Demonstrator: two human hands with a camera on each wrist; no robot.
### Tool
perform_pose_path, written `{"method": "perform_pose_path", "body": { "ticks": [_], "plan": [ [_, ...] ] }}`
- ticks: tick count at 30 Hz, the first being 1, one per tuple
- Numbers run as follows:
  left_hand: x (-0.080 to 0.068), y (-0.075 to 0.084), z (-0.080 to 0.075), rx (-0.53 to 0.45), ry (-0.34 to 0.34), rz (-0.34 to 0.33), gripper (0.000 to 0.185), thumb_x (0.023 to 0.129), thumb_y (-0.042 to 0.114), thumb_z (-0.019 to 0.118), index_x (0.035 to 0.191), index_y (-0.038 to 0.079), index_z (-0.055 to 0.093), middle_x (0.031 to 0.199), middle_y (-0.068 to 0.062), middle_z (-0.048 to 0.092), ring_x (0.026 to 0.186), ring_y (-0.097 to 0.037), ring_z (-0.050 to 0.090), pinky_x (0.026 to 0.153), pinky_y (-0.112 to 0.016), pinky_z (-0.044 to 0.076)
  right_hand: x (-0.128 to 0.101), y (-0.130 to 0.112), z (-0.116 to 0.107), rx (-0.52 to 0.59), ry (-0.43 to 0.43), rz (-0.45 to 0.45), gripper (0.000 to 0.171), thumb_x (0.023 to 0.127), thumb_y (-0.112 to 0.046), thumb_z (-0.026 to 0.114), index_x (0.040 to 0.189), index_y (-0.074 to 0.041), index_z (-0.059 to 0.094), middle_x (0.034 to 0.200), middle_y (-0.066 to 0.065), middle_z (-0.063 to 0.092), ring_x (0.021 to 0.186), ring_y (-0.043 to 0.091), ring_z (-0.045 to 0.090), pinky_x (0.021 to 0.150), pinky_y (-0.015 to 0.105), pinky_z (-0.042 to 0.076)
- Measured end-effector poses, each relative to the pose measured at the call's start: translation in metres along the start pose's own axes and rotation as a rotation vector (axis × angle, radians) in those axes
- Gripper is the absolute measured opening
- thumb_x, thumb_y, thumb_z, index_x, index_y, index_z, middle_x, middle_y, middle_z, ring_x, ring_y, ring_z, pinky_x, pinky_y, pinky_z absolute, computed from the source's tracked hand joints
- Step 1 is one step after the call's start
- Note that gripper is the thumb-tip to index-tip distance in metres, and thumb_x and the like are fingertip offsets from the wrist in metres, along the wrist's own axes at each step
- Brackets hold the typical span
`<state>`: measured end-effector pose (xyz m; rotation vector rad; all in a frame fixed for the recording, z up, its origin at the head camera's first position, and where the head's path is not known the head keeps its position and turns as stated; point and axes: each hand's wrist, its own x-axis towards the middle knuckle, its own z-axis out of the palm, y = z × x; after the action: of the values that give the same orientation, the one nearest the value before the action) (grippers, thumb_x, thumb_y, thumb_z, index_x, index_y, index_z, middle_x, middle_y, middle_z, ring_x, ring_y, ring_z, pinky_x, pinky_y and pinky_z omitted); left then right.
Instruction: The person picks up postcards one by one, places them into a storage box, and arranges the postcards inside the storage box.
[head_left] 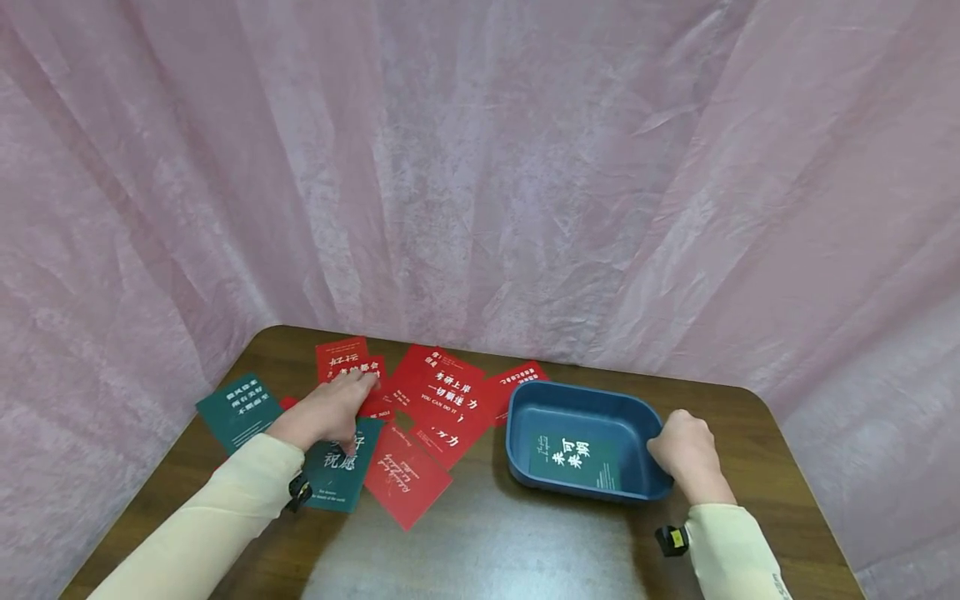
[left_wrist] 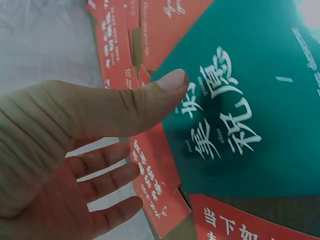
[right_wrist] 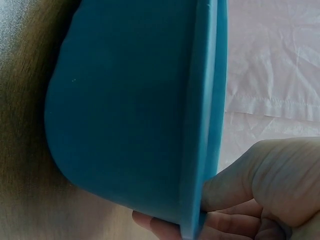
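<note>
Left hand (head_left: 330, 410) reaches over the scattered cards, left of the blue tray (head_left: 525, 462), fingers spread and flat on a red card (head_left: 365, 377), thumb over the green card (left_wrist: 250, 115). Best slide one card free before lifting. Right hand (head_left: 686, 454) grips the tray's right rim, steadying it.

Cream long sleeves (head_left: 225, 500) and small black wrist cameras (head_left: 298, 492) with yellow markings.

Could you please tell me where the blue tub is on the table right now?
In the head view the blue tub sits right of centre on the brown table, just right of the spread red cards, with the right hand gripping its right rim.
</note>
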<state>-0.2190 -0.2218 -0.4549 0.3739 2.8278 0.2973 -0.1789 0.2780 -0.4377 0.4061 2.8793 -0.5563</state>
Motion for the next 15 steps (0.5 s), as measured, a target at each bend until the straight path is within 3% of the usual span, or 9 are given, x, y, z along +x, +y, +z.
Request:
{"method": "perform_pose_path", "body": {
  "ticks": [7,15],
  "plan": [
    [0.0038,-0.0068,0.0064,0.088,-0.020,0.017,0.087,0.037,0.035,0.094,0.111,0.014,0.054,0.105,-0.004,0.053,0.101,-0.024,0.046,0.088,-0.050,0.046,-0.0005,0.0020,-0.0001,0.000,0.012,-0.002,0.021,0.080,-0.009,0.057,0.087,0.011,0.057,0.069,0.018,0.058,0.057,0.024,0.054,0.046,0.030,0.045],
    [0.0053,-0.0100,0.0105,0.059,-0.053,-0.003,0.085,0.039,0.036,0.093,0.111,0.019,0.050,0.105,0.000,0.054,0.101,-0.020,0.047,0.083,-0.045,0.051,0.0022,0.0012,0.0012,0.003,0.010,-0.002,0.022,0.080,-0.009,0.057,0.088,0.011,0.057,0.070,0.018,0.059,0.057,0.024,0.054,0.046,0.030,0.045]
  ]
}}
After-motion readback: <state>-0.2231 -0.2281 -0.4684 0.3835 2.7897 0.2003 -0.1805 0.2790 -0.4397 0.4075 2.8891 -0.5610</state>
